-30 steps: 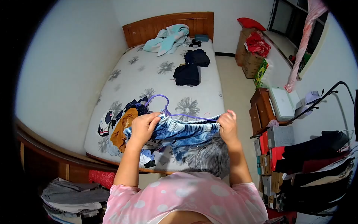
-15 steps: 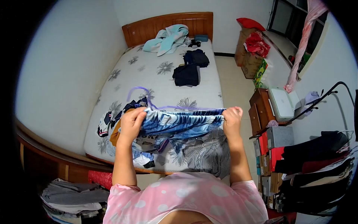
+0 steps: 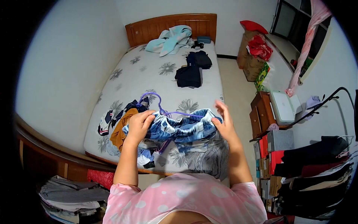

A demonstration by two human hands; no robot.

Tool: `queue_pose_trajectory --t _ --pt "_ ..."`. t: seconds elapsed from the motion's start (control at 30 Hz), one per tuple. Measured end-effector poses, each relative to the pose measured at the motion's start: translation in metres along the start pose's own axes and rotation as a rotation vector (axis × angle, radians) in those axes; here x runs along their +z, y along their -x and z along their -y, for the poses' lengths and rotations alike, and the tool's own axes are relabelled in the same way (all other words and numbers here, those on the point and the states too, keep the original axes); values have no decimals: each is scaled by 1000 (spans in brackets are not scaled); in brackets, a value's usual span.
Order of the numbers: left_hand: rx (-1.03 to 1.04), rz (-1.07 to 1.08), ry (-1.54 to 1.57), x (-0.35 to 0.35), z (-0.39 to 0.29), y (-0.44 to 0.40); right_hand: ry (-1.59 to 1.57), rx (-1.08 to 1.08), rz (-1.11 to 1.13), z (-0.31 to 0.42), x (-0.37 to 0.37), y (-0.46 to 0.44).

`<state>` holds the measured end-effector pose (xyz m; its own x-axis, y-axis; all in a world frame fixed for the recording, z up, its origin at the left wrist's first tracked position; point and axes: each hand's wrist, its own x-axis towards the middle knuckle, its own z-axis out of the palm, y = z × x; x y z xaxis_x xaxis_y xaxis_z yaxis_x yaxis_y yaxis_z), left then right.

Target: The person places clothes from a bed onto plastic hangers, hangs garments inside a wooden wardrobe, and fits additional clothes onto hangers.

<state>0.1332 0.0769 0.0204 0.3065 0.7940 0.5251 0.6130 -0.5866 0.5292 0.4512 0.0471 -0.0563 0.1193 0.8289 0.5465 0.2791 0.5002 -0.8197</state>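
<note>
My left hand [image 3: 140,127] is closed on the left end of the gathered elastic waistband of a pair of blue jeans [image 3: 182,134]. A purple clothes hanger [image 3: 159,102] sits at the waistband, its hook standing up at the left and its bar running into the waist opening. At the right end, my right hand [image 3: 226,123] has its fingers spread and slightly blurred, the thumb against the waistband. Under the jeans lie a grey checked garment [image 3: 212,158] and, to the left, a mustard garment [image 3: 121,130]. The jeans' lower part is partly hidden.
The bed [image 3: 130,82] carries folded dark clothes [image 3: 188,76] and a mint blanket [image 3: 169,43]. On the right stand a clothes rack with hanging garments [image 3: 317,179], stacked boxes [image 3: 279,140] and a wooden cabinet [image 3: 261,112]. Piled clothes [image 3: 72,194] lie at lower left.
The waistband, stretched taut between both hands before, is now slacker and its opening shows. My right hand has moved left and its fingers have opened. The hanger's hook has turned more upright.
</note>
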Motion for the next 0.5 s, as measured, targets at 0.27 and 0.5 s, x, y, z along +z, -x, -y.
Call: queue_pose_trajectory --t 0.27,0.5 --pt "-8 6 -14 3 4 5 421 -141 394 -1 -3 4" --pt "35 81 -48 19 8 9 546 -239 350 25 32 3"
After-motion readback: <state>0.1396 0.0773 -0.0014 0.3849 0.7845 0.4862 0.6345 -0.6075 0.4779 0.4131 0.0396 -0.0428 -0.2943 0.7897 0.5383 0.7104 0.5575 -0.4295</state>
